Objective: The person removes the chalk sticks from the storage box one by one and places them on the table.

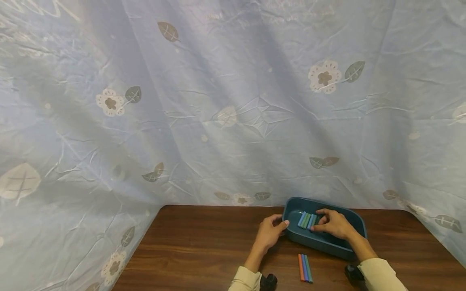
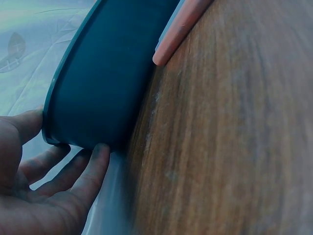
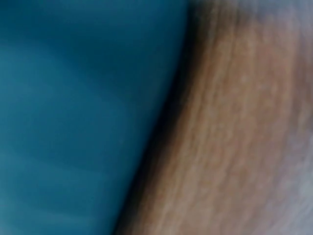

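A blue-teal tray (image 1: 316,241) sits on the table, with a row of blue and green sticks (image 1: 306,220) lying side by side in its left part. My left hand (image 1: 268,233) holds the tray's left end. In the left wrist view its thumb is at the rim and the fingers (image 2: 100,152) press the outer wall. My right hand (image 1: 335,224) reaches into the tray, thumb and fingertips pinching a stick at the right end of the row, partly hidden by the fingers. The right wrist view shows only the blurred tray wall (image 3: 88,117) and the table.
Three sticks, one orange (image 1: 301,267), one blue (image 1: 305,267) and one green (image 1: 308,268), lie together on the brown wooden table (image 1: 204,246) in front of the tray. A pale patterned curtain (image 1: 233,101) hangs behind the table.
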Available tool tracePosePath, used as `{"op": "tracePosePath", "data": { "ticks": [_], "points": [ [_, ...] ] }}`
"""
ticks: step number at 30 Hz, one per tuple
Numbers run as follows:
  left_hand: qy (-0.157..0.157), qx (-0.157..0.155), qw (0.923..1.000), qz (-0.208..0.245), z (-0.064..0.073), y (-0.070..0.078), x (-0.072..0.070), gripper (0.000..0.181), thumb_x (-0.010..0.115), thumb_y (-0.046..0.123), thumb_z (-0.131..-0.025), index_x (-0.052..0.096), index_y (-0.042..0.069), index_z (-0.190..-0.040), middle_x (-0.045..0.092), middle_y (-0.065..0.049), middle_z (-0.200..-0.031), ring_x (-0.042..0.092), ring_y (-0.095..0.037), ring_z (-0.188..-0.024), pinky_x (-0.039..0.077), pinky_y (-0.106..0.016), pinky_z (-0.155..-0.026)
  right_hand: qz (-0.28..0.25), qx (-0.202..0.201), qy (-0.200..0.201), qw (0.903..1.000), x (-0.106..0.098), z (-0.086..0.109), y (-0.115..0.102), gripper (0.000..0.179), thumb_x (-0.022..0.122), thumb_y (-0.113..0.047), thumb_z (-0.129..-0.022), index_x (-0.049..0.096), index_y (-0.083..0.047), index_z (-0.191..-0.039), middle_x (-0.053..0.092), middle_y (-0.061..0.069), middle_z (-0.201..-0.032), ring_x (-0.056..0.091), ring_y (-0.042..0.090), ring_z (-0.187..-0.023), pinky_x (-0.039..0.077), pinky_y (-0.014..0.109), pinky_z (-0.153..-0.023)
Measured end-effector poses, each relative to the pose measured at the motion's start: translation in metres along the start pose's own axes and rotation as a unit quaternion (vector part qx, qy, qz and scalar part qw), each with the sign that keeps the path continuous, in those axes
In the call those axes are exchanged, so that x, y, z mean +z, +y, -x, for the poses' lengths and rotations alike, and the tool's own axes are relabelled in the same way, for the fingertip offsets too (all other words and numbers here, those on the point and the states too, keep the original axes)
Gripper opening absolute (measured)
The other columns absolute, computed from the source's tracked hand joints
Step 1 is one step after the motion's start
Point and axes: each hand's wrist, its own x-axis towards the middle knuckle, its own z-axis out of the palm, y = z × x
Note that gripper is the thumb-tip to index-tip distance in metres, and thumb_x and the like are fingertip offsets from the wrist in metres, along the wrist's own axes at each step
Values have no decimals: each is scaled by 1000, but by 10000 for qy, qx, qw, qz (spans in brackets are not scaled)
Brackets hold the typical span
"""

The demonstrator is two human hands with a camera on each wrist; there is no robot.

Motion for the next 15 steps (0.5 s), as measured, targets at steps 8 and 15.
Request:
{"op": "tracePosePath", "data": {
  "ticks": [8,15],
  "points": [
    [18,-1,10000,12,0,0,0,46,76,23,-102,67,-5,-137,77,-13,-117,78,-19,-99,68,-34,-85,238,-15,-17,9997,2,-2,2,88,95,-36,-82,56,14,-142,72,1,-87,62,15,-77,51,27,-67],
    [-5,-21,10000,39,0,-1,0,47,76,25,-103,67,-4,-139,77,-13,-118,79,-22,-100,68,-35,-86,315,-75,-22,9995,2,-2,2,85,95,-34,-81,58,13,-141,71,1,-87,62,16,-78,53,30,-70]
  ]
}}
